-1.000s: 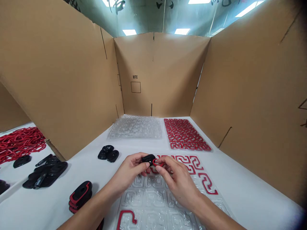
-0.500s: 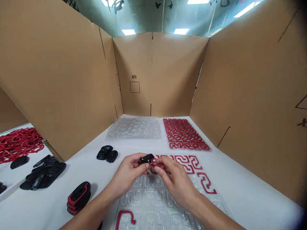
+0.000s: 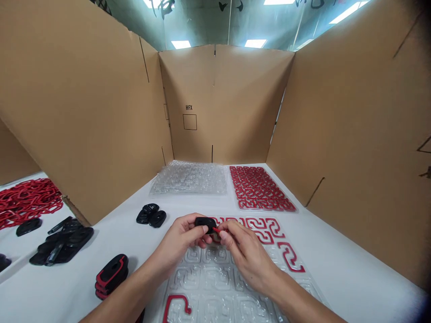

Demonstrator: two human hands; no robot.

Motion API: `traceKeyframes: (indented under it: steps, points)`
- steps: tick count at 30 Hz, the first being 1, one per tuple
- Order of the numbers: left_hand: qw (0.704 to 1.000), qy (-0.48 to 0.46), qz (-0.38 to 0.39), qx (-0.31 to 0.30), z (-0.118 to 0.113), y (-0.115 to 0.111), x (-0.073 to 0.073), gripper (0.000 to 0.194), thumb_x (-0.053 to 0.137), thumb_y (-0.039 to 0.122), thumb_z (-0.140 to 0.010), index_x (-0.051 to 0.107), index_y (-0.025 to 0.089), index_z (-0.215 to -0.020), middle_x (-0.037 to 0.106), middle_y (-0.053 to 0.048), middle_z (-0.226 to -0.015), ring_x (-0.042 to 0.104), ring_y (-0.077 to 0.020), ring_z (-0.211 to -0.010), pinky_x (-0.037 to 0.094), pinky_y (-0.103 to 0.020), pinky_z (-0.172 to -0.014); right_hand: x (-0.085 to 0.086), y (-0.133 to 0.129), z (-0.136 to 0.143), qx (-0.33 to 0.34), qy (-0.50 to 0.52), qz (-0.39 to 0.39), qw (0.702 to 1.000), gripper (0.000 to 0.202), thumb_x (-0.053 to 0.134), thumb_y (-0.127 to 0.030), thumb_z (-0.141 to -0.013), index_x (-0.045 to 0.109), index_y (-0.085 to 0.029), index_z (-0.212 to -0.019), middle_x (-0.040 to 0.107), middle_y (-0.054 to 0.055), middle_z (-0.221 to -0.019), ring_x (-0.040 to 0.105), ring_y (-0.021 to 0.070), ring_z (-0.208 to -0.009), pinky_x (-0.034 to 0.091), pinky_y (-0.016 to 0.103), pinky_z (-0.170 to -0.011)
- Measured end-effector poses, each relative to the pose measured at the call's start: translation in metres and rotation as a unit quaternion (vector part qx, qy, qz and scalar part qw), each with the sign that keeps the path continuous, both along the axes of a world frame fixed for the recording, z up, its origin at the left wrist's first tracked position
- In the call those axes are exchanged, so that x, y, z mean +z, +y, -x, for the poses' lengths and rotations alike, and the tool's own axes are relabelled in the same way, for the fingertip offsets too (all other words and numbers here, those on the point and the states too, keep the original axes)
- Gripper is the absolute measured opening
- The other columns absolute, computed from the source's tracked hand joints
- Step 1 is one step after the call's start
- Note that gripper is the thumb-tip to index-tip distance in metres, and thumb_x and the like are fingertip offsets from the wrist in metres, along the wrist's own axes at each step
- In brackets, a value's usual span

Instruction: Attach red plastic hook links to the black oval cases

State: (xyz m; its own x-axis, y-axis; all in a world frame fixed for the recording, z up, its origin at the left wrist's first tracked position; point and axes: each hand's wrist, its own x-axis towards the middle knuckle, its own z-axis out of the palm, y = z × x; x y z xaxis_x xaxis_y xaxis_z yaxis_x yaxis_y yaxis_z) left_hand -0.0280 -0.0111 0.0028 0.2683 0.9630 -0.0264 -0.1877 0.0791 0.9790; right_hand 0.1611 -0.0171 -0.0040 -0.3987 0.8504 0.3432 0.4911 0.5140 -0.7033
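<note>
Between thumb and fingers, my left hand [image 3: 183, 235] grips a small black oval plastic housing [image 3: 204, 223] above the near tray. Pinched in my right hand [image 3: 245, 249] is a thin red strip [image 3: 216, 230], its tip touching the housing's right end; most of the strip is hidden by the fingers. Beneath both hands lies a clear plastic tray [image 3: 218, 280] with moulded hooked slots. Red hooked strips [image 3: 291, 257] fill slots along its far and right side, and a single red strip [image 3: 177, 298] sits near the front left.
Left of the hands are black housings [image 3: 150, 214], a stack of red-trimmed housings [image 3: 112, 273] and a black pile [image 3: 62, 242]. Red strips [image 3: 30, 199] heap at far left. Behind stand clear trays [image 3: 190, 178] and a filled red tray [image 3: 259, 188]. Cardboard walls [image 3: 229, 107] enclose the table.
My left hand has turned the black housing so its broad face shows more. The red strip's visible loop has become a short straight end at the housing. Both hands stay in nearly the same place.
</note>
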Motion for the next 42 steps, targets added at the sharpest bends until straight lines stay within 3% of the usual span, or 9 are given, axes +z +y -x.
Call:
traceKeyframes:
  steps: [5, 10, 13, 33, 42]
  points:
    - [1.0, -0.018, 0.013, -0.003, 0.001, 0.001, 0.0, 0.025, 0.068, 0.035, -0.08, 0.071, 0.015, -0.095, 0.072, -0.007, -0.087, 0.062, -0.0138, -0.069, 0.046, -0.023, -0.061, -0.006, 0.005, 0.001, 0.031, 0.109, 0.124, 0.986, 0.035, 0.037, -0.046, -0.099, 0.056, -0.021, -0.085, 0.061, 0.0, -0.074, 0.058, 0.0149, -0.068, 0.044, 0.027, -0.064]
    - [0.998, -0.052, 0.027, -0.023, 0.001, 0.0, 0.001, 0.03, 0.061, 0.04, -0.086, 0.072, 0.013, -0.094, 0.07, -0.007, -0.08, 0.059, -0.0128, -0.067, 0.046, -0.022, -0.059, -0.01, 0.012, 0.003, 0.06, 0.26, 0.273, 0.924, 0.044, 0.048, -0.062, -0.089, 0.056, -0.019, -0.088, 0.065, 0.002, -0.076, 0.06, 0.0131, -0.06, 0.044, 0.024, -0.055]
    - [0.997, -0.063, 0.028, -0.032, 0.002, 0.0, 0.001, 0.029, 0.06, 0.039, -0.087, 0.073, 0.013, -0.094, 0.069, -0.007, -0.078, 0.059, -0.0127, -0.067, 0.046, -0.022, -0.059, -0.009, 0.012, 0.003, 0.055, 0.31, 0.318, 0.894, 0.047, 0.056, -0.064, -0.082, 0.056, -0.018, -0.086, 0.067, 0.003, -0.073, 0.06, 0.0122, -0.056, 0.042, 0.023, -0.052]
    - [0.998, -0.026, 0.022, -0.052, 0.001, -0.002, 0.001, 0.024, 0.062, 0.032, -0.082, 0.072, 0.013, -0.093, 0.066, -0.005, -0.076, 0.056, -0.0128, -0.063, 0.043, -0.023, -0.058, -0.002, 0.013, -0.001, 0.07, 0.395, 0.335, 0.852, 0.032, 0.066, -0.047, -0.082, 0.064, -0.016, -0.09, 0.066, 0.002, -0.073, 0.058, 0.0102, -0.058, 0.041, 0.021, -0.054]
    - [0.998, -0.028, 0.024, -0.057, 0.0, -0.003, 0.005, 0.029, 0.066, 0.037, -0.078, 0.072, 0.013, -0.094, 0.067, -0.006, -0.078, 0.055, -0.0134, -0.063, 0.043, -0.024, -0.057, -0.002, 0.014, -0.001, 0.068, 0.389, 0.328, 0.858, 0.031, 0.065, -0.047, -0.083, 0.063, -0.017, -0.092, 0.065, 0.001, -0.074, 0.058, 0.0115, -0.06, 0.042, 0.022, -0.055]
